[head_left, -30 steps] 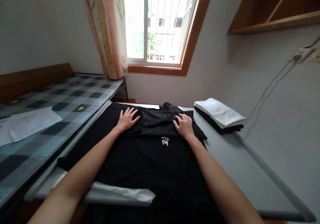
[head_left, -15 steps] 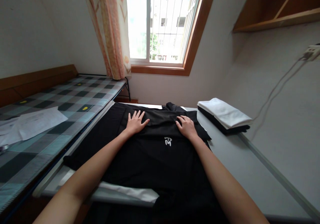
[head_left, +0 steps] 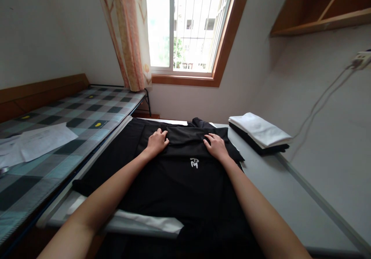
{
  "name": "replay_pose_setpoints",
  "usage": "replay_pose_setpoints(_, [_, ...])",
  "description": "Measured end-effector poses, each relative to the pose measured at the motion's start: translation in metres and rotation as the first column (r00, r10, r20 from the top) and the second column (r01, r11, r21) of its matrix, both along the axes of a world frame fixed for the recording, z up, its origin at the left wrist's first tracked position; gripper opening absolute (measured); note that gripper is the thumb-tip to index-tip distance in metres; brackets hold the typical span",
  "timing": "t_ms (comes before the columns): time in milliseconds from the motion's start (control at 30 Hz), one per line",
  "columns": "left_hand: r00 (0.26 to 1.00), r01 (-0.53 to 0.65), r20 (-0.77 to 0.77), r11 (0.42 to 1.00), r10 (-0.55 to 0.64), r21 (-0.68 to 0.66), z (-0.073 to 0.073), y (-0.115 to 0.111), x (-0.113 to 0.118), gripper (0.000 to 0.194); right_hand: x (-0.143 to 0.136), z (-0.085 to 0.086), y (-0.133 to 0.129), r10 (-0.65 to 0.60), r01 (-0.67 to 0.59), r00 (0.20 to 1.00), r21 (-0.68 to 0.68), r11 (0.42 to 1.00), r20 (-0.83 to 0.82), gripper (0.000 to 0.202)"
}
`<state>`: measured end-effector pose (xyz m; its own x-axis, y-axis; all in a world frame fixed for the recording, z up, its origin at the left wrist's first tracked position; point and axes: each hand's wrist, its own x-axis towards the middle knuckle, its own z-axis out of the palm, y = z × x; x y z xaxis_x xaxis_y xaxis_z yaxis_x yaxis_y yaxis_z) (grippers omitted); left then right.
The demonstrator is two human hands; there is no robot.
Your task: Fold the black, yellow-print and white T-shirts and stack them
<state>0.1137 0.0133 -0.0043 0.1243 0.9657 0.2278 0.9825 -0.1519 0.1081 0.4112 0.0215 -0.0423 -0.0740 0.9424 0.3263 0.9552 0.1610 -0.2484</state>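
A black shirt (head_left: 179, 189) with a small white print lies spread over the grey table and hangs past its near edge. On the left part of its folded-over upper band, my left hand (head_left: 157, 141) rests with fingers curled in, gathering the cloth between them. My right hand (head_left: 216, 146) lies on the same band farther right, fingers lightly bent and a little apart, thumb toward the middle. What lies under its fingertips is hidden. Between the hands the cloth is slightly wrinkled.
A folded stack of white and black cloth (head_left: 259, 131) sits on the table (head_left: 301, 205) at right, beside the wall. At left stands a bed with a checkered mattress (head_left: 95, 135) and loose papers (head_left: 43, 141). White cloth (head_left: 150, 221) shows at the table's near edge.
My left hand's fingers, spread flat on the shirt before, have curled in on the cloth. My right hand has stayed almost still.
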Motion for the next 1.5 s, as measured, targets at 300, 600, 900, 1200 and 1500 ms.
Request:
replay_pose_setpoints(300, [0.974,0.199,0.097,0.977,-0.206,0.071,0.000,0.002,0.003,0.032,-0.001,0.004,-0.002,-0.010,0.010,1.000,-0.020,1.000,0.000,0.040])
replay_pose_setpoints(600, [0.935,0.273,0.222,0.961,-0.277,0.048,-0.001,0.011,-0.001,0.030,-0.002,0.005,-0.003,-0.012,0.011,1.000,-0.029,1.000,-0.003,0.040])
replay_pose_setpoints(900, [0.991,0.118,-0.072,0.988,-0.112,0.097,-0.023,0.017,-0.014,0.052,-0.001,0.004,-0.003,-0.003,0.003,1.000,-0.015,1.000,-0.014,0.039])
replay_pose_setpoints(1200, [0.988,0.124,-0.072,0.983,-0.135,-0.138,-0.020,0.019,-0.014,0.063,-0.001,0.004,-0.002,-0.008,0.008,1.000,-0.012,1.000,-0.019,0.039])
replay_pose_setpoints(1500, [0.994,0.106,0.001,0.993,-0.106,-0.043,-0.008,0.029,-0.036,0.057,-0.001,0.002,-0.002,-0.006,0.006,1.000,-0.006,1.000,-0.019,0.038])
